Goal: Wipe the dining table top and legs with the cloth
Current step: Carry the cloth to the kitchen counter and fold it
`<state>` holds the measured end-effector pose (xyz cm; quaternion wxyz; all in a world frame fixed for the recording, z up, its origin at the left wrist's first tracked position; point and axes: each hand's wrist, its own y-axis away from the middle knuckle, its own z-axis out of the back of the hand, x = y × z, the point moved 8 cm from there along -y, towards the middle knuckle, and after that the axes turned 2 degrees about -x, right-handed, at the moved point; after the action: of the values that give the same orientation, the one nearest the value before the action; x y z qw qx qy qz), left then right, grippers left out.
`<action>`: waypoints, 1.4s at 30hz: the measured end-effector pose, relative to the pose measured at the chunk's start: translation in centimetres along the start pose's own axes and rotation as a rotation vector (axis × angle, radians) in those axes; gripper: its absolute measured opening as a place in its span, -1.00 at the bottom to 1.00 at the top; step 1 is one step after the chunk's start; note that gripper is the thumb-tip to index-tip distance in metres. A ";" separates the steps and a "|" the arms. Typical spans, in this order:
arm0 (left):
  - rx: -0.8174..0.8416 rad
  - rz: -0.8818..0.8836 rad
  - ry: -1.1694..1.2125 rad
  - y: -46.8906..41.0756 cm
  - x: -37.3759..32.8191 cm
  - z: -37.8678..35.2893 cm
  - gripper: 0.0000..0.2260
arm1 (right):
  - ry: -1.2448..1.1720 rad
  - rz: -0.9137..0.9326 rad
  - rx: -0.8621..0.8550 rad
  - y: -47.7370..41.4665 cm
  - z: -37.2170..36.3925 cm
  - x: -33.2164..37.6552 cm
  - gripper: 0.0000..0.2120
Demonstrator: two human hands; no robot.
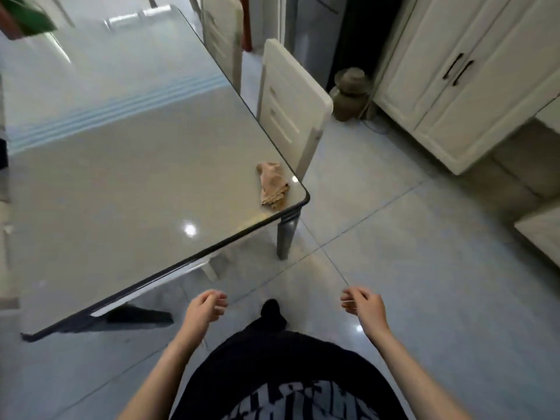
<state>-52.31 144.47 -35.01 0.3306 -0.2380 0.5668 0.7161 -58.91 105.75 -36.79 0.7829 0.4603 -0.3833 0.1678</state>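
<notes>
Both are empty right now: left grip and right grip hang loosely curled over the floor, just off the near edge of the tabletop, holding nothing. The cloth sits crumpled on the tabletop right by its near right corner, above the grey leg. A cream chair stands along the tabletop's right side.

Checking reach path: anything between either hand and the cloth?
Nothing visible. The cloth lies crumpled on the table top near its corner, with nothing on it. The left hand and right hand hover empty over the floor, short of the table edge; only bare surface lies between.
</notes>
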 end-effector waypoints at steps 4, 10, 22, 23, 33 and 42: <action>0.078 -0.099 -0.064 -3.4 -5.1 -0.4 -0.80 | 0.010 0.054 0.030 -2.6 -3.1 5.9 -0.77; -0.028 -0.291 -0.290 -7.5 -10.9 -0.4 -0.88 | 0.063 0.192 0.118 -6.0 -8.4 15.4 -0.80; -0.252 -0.192 -0.619 -15.0 -12.9 -0.3 -0.57 | 0.630 0.350 0.303 -15.5 -23.0 25.8 -0.51; -0.261 -0.173 -0.635 -15.1 -12.6 -0.3 -0.56 | 0.683 0.352 0.311 -16.0 -24.0 25.9 -0.49; -0.286 -0.149 -0.741 -15.4 -12.4 -0.6 -0.55 | 0.723 0.277 0.270 -17.1 -27.4 25.1 -0.50; -0.255 -0.113 -0.615 -15.4 -12.7 0.1 -0.66 | 0.279 0.092 0.385 -17.4 -24.1 24.2 -0.68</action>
<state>-32.35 144.18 -36.00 0.4929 -0.0813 0.3324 0.8000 -21.78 114.99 -35.61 0.7177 0.5554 -0.2529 0.3354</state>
